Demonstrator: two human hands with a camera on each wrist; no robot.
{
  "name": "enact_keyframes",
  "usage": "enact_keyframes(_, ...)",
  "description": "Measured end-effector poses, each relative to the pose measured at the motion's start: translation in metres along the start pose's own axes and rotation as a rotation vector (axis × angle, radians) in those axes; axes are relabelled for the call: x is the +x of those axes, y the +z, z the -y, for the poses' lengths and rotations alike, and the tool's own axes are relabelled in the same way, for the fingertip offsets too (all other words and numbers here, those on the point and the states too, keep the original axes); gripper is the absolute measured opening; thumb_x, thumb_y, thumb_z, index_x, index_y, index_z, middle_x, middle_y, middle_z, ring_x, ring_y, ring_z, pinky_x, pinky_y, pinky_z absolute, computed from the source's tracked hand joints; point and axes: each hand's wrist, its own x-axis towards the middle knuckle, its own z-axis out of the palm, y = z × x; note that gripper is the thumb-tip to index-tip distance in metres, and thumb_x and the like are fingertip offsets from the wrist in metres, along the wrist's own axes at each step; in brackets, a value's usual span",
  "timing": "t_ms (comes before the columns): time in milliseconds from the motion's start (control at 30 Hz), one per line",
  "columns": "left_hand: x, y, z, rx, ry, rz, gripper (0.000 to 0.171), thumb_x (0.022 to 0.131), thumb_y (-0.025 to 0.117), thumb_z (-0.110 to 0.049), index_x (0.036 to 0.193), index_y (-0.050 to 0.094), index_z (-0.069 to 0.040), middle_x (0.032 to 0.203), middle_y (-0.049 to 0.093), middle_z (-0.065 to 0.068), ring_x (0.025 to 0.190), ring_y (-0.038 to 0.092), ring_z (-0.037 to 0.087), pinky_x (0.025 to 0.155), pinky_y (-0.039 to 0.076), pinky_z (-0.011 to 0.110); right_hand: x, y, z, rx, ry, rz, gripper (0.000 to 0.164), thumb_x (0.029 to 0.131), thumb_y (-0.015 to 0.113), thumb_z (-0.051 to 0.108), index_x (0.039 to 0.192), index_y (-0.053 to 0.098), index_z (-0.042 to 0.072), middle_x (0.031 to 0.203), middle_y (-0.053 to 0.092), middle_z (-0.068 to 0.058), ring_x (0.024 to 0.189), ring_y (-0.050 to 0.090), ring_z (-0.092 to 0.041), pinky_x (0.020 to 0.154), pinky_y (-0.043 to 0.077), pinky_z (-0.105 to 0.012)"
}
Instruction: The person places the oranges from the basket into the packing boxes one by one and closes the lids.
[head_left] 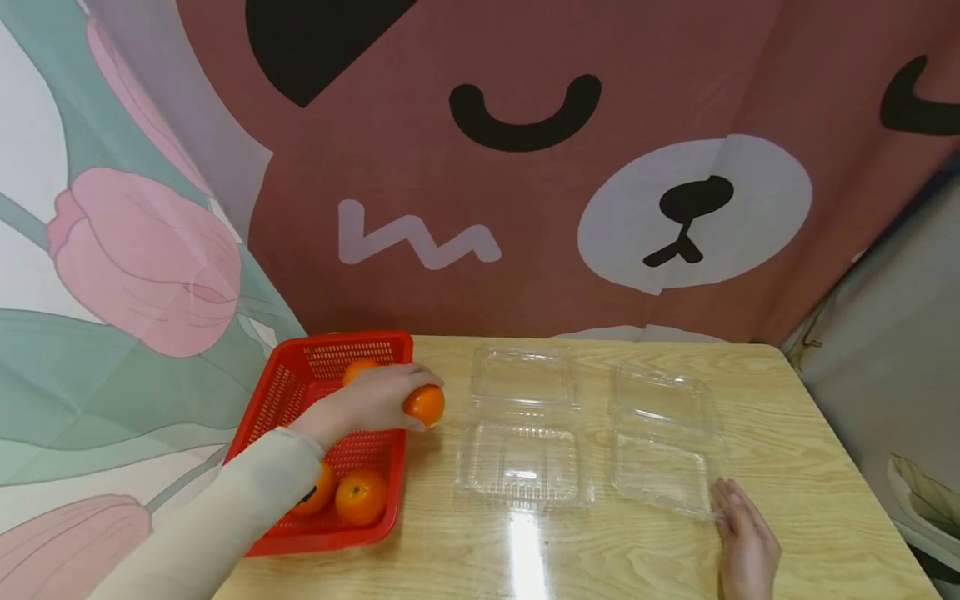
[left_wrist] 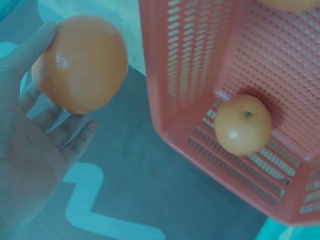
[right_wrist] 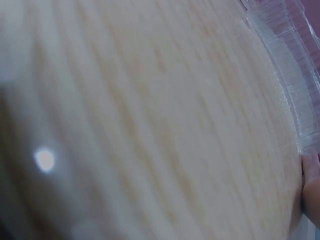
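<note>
My left hand point(head_left: 382, 396) grips an orange point(head_left: 425, 406) just past the right rim of a red plastic basket point(head_left: 402, 475). In the left wrist view, thumb and fingers curve round this orange point(left_wrist: 82, 65), beside the basket wall. To the right of it lie two clear plastic clamshell boxes with lids folded back, one in the middle point(head_left: 521, 458) and one farther right point(head_left: 663, 467). My right hand point(head_left: 746, 542) rests on the table with extended fingertips at the near right corner of the right box. The right wrist view catches only part of this box point(right_wrist: 295, 85) and a fingertip.
Several more oranges point(head_left: 362, 497) lie in the basket, which stands at the left end of the wood-grain table point(head_left: 637, 558). A printed bear curtain point(head_left: 540, 275) hangs along the back edge, and a flowered one point(head_left: 142, 258) at the left.
</note>
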Motion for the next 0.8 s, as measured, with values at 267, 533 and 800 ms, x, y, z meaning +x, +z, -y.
enact_keyframes(267, 0.015, 0.013, -0.015, -0.022, 0.07, 0.027, 0.06, 0.074, 0.076, -0.042, 0.127, 0.055, -0.026, 0.127, 0.052, -0.007, 0.108, 0.051, 0.015, 0.091, 0.043, 0.036, -0.001, 0.001, -0.001, -0.029, 0.019, -0.012, 0.048, 0.088, 0.064, 0.02, 0.132, 0.051, 0.007, 0.109, 0.066, 0.005, 0.103, 0.06, -0.005, 0.081, 0.046, -0.014)
enact_keyframes(533, 0.03, 0.028, -0.033, -0.038, 0.172, 0.038, 0.06, 0.075, 0.076, -0.04, 0.128, 0.054, -0.024, 0.123, 0.053, -0.007, 0.104, 0.053, 0.016, 0.09, 0.044, 0.035, -0.004, 0.001, 0.0, -0.049, 0.018, -0.002, 0.047, 0.09, 0.062, 0.019, 0.134, 0.049, 0.007, 0.109, 0.066, 0.006, 0.101, 0.061, -0.003, 0.08, 0.046, -0.013)
enact_keyframes(800, 0.052, 0.03, -0.058, -0.075, 0.23, 0.006, 0.059, 0.074, 0.076, -0.041, 0.127, 0.054, -0.026, 0.121, 0.053, -0.009, 0.104, 0.053, 0.014, 0.088, 0.044, 0.036, -0.002, -0.003, -0.002, 0.048, -0.052, 0.086, 0.032, 0.092, 0.057, 0.009, 0.123, 0.06, 0.007, 0.105, 0.068, 0.001, 0.098, 0.063, -0.008, 0.08, 0.048, -0.015)
